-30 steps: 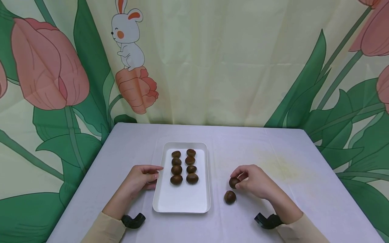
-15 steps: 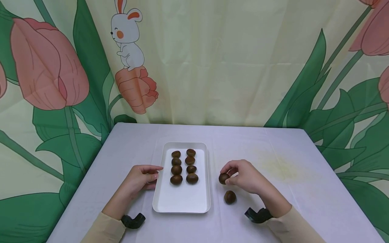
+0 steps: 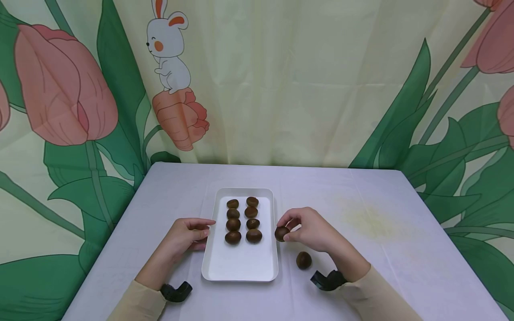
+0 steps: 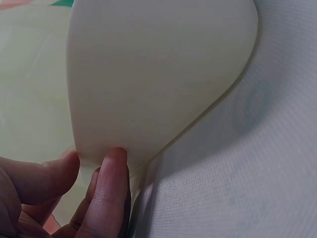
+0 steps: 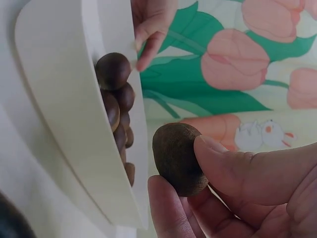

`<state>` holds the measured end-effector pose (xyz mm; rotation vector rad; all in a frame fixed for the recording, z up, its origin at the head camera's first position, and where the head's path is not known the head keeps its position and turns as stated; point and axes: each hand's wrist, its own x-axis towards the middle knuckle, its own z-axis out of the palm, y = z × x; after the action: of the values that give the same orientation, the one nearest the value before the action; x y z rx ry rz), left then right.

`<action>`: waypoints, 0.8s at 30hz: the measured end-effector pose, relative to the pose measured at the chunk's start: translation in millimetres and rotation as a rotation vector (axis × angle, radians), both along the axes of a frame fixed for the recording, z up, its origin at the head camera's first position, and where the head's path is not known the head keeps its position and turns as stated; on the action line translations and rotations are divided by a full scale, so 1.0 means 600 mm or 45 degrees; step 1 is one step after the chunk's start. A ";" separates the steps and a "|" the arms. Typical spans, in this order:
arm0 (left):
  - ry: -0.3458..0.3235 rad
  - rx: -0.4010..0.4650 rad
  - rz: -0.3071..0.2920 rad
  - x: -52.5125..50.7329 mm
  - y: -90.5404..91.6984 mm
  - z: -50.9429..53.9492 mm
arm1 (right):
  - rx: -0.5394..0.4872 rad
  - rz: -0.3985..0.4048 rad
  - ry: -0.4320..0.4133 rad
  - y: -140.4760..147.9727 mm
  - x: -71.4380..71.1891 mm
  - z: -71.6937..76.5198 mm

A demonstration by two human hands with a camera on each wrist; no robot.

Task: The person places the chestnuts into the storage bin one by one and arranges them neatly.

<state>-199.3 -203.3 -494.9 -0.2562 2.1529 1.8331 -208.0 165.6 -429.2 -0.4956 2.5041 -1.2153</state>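
A white rectangular tray (image 3: pixel 241 269) lies on the table, bearing several brown chestnuts (image 3: pixel 233 237) in two columns. My left hand (image 3: pixel 186 236) rests at the tray's left side; its fingertips touch the rim and outer wall (image 4: pixel 158 74), fingers fairly straight. Between thumb and fingers, my right hand (image 3: pixel 311 229) pinches a chestnut (image 5: pixel 178 158) just outside the tray's right rim. That chestnut looks raised beside the tray wall in the right wrist view. One loose chestnut (image 3: pixel 304 260) sits on the cloth, below the right hand.
A white cloth covers the table (image 3: pixel 341 187). Black wrist devices (image 3: pixel 176 292) sit on both wrists. Behind the table hangs a curtain (image 3: pixel 281 89) printed with tulips and a rabbit. The tray's near part shows bare white bottom.
My right hand has moved left with the chestnut, from beside the loose one to the tray's right rim. My left hand and the tray have stayed put.
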 end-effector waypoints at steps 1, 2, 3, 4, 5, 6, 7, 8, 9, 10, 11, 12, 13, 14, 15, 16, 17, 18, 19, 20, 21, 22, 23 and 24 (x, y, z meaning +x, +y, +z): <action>0.000 0.000 0.000 0.000 0.000 0.000 | -0.006 0.007 -0.004 -0.004 0.000 0.001; 0.000 -0.001 -0.001 0.000 0.000 0.000 | -0.014 0.014 -0.008 -0.008 -0.001 0.001; 0.000 -0.001 -0.001 0.000 0.000 0.000 | -0.020 0.021 -0.008 -0.013 -0.002 0.002; 0.001 0.000 -0.001 -0.001 -0.001 -0.001 | -0.021 0.027 -0.010 -0.017 -0.002 0.002; 0.001 0.002 0.001 -0.001 -0.001 -0.001 | -0.025 0.037 -0.009 -0.022 -0.003 0.002; 0.002 0.002 0.001 -0.001 -0.001 -0.001 | -0.026 0.045 -0.009 -0.026 -0.004 0.002; 0.002 0.003 0.002 -0.002 -0.001 -0.001 | -0.025 0.053 -0.008 -0.031 -0.004 0.002; 0.001 0.004 0.003 -0.002 -0.001 -0.001 | -0.025 0.060 -0.009 -0.035 -0.005 0.002; 0.000 0.003 0.005 -0.002 -0.001 -0.001 | -0.024 0.066 -0.008 -0.040 -0.005 0.002; -0.001 0.002 0.005 -0.002 -0.001 -0.001 | -0.022 0.072 -0.010 -0.044 -0.005 0.002; -0.002 0.000 0.005 -0.002 -0.001 -0.001 | -0.024 0.080 -0.009 -0.049 -0.005 0.002; -0.003 -0.002 0.005 -0.002 -0.001 -0.001 | -0.025 0.084 -0.009 -0.053 -0.006 0.002; -0.003 -0.002 0.006 -0.002 -0.001 -0.001 | -0.024 0.090 -0.005 -0.057 -0.006 0.001; -0.002 -0.004 0.006 -0.002 -0.001 -0.001 | -0.024 0.095 -0.002 -0.060 -0.006 0.001; -0.001 -0.005 0.005 -0.002 -0.001 -0.001 | -0.022 0.097 -0.001 -0.064 -0.006 0.001; 0.000 -0.004 0.003 -0.002 -0.001 -0.002 | -0.019 0.102 0.000 -0.067 -0.005 0.001; 0.000 -0.004 0.002 -0.002 -0.001 -0.002 | -0.016 0.105 0.001 -0.071 -0.005 0.000; 0.000 -0.002 0.002 -0.002 0.000 -0.002 | -0.011 0.111 0.003 -0.074 -0.005 0.000; 0.000 -0.002 0.001 -0.002 0.000 -0.002 | -0.008 0.117 0.002 -0.078 -0.005 0.000; 0.000 0.001 -0.001 -0.002 -0.001 -0.002 | -0.006 0.123 0.001 -0.082 -0.005 0.000; -0.001 0.005 -0.002 -0.002 -0.001 -0.002 | -0.003 0.130 0.002 -0.086 -0.005 -0.001; -0.001 0.006 -0.003 -0.002 -0.001 -0.002 | -0.004 0.139 0.001 -0.089 -0.005 -0.001; -0.001 0.008 -0.003 -0.002 -0.001 -0.002 | -0.005 0.145 -0.003 -0.093 -0.004 -0.002; -0.001 0.010 -0.001 -0.002 -0.002 -0.002 | -0.006 0.151 -0.002 -0.097 -0.004 -0.002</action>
<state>-200.6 -204.2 -496.4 -0.2537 2.1442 1.8405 -210.6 107.5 -430.4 -0.6346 2.4326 -1.1765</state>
